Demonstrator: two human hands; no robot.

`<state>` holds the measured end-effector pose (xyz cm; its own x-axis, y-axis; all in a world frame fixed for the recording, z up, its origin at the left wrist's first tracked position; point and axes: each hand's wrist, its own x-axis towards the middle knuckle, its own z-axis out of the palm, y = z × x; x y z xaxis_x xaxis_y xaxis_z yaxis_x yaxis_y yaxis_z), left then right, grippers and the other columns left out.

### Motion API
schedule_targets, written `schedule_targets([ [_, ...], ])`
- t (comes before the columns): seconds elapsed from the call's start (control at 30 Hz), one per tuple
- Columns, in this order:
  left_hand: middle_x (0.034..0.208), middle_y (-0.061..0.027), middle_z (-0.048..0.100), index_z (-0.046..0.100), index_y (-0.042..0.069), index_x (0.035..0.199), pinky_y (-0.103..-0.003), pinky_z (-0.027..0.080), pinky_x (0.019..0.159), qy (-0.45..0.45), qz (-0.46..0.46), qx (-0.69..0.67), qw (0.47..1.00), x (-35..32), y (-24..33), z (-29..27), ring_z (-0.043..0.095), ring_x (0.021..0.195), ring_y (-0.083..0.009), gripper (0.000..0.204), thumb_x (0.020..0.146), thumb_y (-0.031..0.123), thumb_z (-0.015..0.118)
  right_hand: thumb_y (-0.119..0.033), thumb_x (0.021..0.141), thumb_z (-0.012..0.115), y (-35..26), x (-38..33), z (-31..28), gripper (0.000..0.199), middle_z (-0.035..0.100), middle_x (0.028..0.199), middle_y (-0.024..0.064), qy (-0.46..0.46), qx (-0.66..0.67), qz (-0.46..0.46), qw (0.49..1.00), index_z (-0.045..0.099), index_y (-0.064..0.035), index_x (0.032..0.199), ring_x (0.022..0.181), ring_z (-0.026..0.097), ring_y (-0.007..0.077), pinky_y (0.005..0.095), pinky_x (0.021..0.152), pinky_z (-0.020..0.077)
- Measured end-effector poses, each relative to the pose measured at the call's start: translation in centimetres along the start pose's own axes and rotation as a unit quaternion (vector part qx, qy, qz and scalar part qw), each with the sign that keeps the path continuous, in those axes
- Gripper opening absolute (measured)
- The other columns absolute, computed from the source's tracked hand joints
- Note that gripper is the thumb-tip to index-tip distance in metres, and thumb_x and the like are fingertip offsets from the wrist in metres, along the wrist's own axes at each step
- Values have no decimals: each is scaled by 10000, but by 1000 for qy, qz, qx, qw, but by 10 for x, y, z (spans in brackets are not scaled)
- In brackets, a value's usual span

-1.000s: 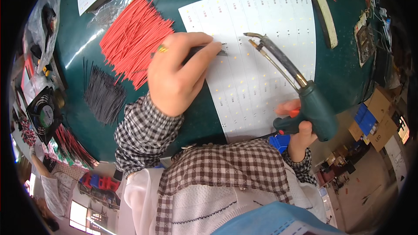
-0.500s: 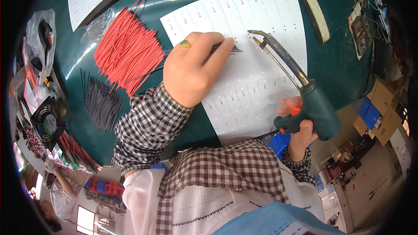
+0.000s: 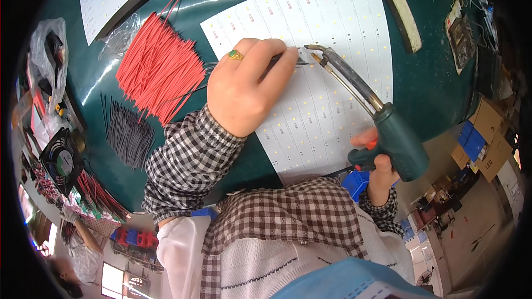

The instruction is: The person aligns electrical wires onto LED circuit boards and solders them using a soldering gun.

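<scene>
My left hand [image 3: 246, 88], with a ring on one finger, is closed over several thin black wires [image 3: 301, 62]. Their ends stick out past the fingertips above a white LED board [image 3: 316, 116] printed in strips. In my right hand [image 3: 379, 171] is a green soldering gun [image 3: 399, 138], gripped by its handle with a finger at the red trigger. Its bent tip lies close to my left fingertips and the wire ends; whether it touches the board I cannot tell. A feed tube runs beneath the barrel.
Left of the board lie a pile of red wires [image 3: 160, 69] and a smaller pile of black wires [image 3: 130, 133]. A small fan [image 3: 60, 160] stands at the left edge. Another white board [image 3: 111, 0] is at the far left, a pale curved strip [image 3: 400, 8] at the far right.
The soldering gun has moved left, bringing its tip close to my left fingertips. My left hand has stayed nearly in place with the black wires.
</scene>
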<state>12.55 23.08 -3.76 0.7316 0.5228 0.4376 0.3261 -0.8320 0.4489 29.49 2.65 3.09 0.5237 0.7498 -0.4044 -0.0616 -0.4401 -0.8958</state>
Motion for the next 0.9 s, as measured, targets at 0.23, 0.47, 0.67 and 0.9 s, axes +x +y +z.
schedule_targets([
  [0.23,904,-70,582,655,2,966,-299,491,591,6,-2,2,1000,0,0,2,577,755,-205,303,666,52,660,-543,811,662,-3,2,0,686,638,832,146,-21,-37,15,999,554,87,1059,735,640,235,346,655,537],
  [0.47,900,-82,614,684,14,965,-305,516,612,-16,-31,-9,999,3,5,-4,607,769,-228,314,656,-47,682,-550,806,665,-1,6,2,702,652,830,141,-13,-50,-13,999,564,93,1071,734,638,212,318,656,524],
  [0.67,902,-81,614,681,15,970,-302,517,611,-22,-32,-7,999,4,6,-4,607,776,-225,317,658,-45,682,-572,805,655,-1,4,1,750,649,852,155,-26,-56,-6,998,547,109,1100,728,636,220,329,664,536],
  [0.9,908,-81,614,682,23,970,-307,518,619,-25,-34,-2,999,3,6,-4,607,777,-227,318,659,-42,685,-569,819,639,-2,1,0,750,629,913,181,-12,0,6,1000,526,118,1096,778,657,277,395,702,579],
])
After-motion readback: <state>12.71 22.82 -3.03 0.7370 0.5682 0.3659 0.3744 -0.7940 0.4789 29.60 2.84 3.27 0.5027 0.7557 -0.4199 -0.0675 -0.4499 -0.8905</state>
